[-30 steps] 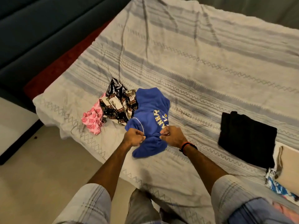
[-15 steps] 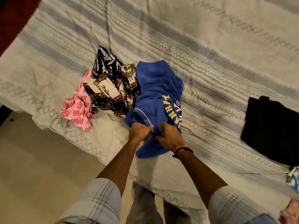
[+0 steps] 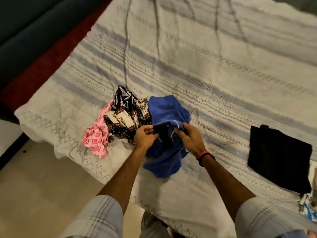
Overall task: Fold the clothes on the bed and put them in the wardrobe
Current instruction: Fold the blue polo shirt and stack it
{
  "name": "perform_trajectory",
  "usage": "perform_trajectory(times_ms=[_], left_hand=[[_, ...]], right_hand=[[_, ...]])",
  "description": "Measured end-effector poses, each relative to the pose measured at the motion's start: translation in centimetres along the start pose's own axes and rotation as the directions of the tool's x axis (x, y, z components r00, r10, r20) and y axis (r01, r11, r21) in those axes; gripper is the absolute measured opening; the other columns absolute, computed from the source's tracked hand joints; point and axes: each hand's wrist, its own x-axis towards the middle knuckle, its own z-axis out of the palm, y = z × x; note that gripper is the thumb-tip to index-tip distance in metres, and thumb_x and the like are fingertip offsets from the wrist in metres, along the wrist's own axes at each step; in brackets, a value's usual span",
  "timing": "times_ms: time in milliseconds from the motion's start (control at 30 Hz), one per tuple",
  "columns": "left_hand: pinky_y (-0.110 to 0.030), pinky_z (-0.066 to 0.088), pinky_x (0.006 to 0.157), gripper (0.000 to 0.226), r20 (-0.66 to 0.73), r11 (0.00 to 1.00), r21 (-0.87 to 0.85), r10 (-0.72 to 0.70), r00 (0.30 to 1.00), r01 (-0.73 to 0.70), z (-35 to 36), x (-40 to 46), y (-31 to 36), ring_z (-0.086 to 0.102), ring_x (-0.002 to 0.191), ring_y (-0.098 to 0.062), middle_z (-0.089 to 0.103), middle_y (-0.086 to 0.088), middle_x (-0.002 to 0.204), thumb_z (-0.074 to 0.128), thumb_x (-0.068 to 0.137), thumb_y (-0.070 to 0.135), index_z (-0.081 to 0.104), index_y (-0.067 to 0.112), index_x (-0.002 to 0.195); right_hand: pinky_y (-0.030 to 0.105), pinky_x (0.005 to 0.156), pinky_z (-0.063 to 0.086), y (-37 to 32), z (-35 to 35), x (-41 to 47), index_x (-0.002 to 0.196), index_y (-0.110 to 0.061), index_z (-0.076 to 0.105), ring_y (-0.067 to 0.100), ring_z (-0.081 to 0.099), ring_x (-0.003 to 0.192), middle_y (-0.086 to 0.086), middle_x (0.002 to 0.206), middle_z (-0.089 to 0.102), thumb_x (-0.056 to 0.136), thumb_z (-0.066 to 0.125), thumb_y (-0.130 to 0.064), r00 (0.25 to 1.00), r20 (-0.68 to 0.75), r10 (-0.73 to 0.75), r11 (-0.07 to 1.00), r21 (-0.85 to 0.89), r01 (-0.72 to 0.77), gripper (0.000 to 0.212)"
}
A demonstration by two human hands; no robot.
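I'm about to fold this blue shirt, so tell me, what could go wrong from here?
1. Both hands, left hand and right hand, pinch the bunched blue shirt; it may fold crooked unless spread flat first.
2. It touches the patterned clothes; lifting might drag them.
3. The pink garment lies near the bed's edge and could slip off.
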Motion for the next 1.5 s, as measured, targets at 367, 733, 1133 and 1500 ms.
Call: perform_trajectory(times_ms=[367,733,1133,1500], left_hand=[[-0.041,0.049,0.097,0.077,-0.052,0.857,0.24,0.481,0.875,-0.457,0.4,-9.3,9.4,0.059,0.113,-0.032,0.058,-0.016,0.128,0.07,0.074,0.0,0.036,0.01,0.142],[-0.027,0.055,0.077,0.023,0.294,0.797,0.153,0.527,0.797,-0.584,-0.3,-19.2,14.6,0.062,0.086,-0.018,0.069,-0.009,0.093,0.075,0.083,0.004,0.068,-0.008,0.101],[-0.015,0.04,0.05,0.027,0.105,0.646,0.267,0.718,0.688,-0.715,-4.2,-23.8,21.3,0.048,0.055,-0.001,0.057,0.008,0.057,0.08,0.079,0.014,0.061,0.012,0.061],[-0.035,0.058,0.076,0.017,0.533,0.65,0.238,0.533,0.657,-0.722,-7.7,-26.6,27.1,0.069,0.08,-0.022,0.073,-0.015,0.087,0.07,0.081,-0.01,0.069,-0.007,0.097]], right_hand=[[0.064,0.089,0.05,-14.0,-11.8,-5.6,0.102,0.013,0.065,0.052,0.062,0.098,0.035,0.103,0.066,0.082,0.07,-0.046,0.943,0.105,-0.316,0.884,0.393,0.253,0.062],[0.039,0.075,0.057,-20.6,-21.2,-12.4,0.087,-0.003,0.069,0.025,0.07,0.08,0.016,0.092,0.074,0.087,0.071,-0.022,0.862,0.087,-0.5,0.84,0.294,0.457,0.019],[0.03,0.062,0.041,-19.4,-29.9,-11.9,0.074,-0.006,0.072,0.011,0.049,0.06,0.001,0.065,0.061,0.066,0.09,-0.037,0.847,0.021,-0.531,0.785,-0.364,0.501,0.036],[0.026,0.073,0.045,-19.1,-31.6,-11.9,0.091,-0.012,0.077,0.02,0.06,0.079,0.005,0.081,0.07,0.082,0.072,-0.009,0.876,-0.177,-0.449,0.771,-0.572,0.28,0.011]])
